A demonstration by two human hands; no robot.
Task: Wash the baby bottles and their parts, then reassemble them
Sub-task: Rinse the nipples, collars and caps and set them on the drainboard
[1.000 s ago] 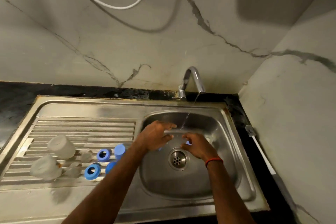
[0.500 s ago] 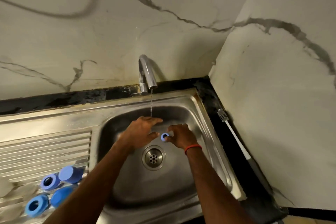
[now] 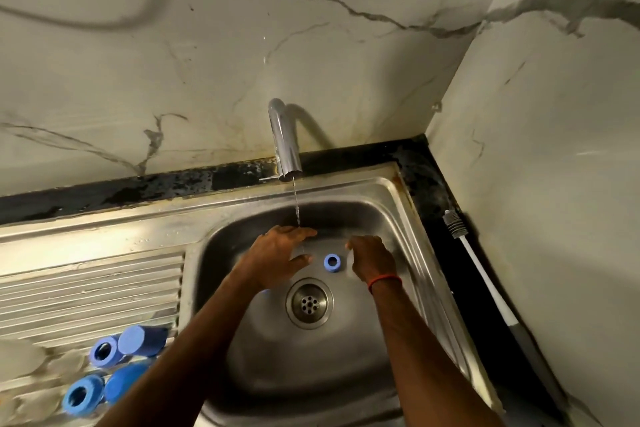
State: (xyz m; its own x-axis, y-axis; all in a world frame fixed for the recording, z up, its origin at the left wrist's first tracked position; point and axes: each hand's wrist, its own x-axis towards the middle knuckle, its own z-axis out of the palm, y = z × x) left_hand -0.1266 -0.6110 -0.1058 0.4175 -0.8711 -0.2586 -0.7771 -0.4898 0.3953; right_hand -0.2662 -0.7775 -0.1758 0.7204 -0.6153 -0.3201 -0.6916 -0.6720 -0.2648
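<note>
Ring (image 3: 332, 263) between left hand (image 3: 277, 258) and right hand (image 3: 373, 259), clear of sink walls (image 3: 209, 270).

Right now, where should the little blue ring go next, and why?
Probably slide the blue ring toward the left hand, under the water stream. The right hand seems to hold the ring beside the stream, which lands on the left hand instead, so the ring isn't getting rinsed.

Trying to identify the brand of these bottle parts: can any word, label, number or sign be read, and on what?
None readable. The blue ring, blue caps, tap and bottle brush show no print; the clear parts at the left edge are too blurred to tell.
</note>
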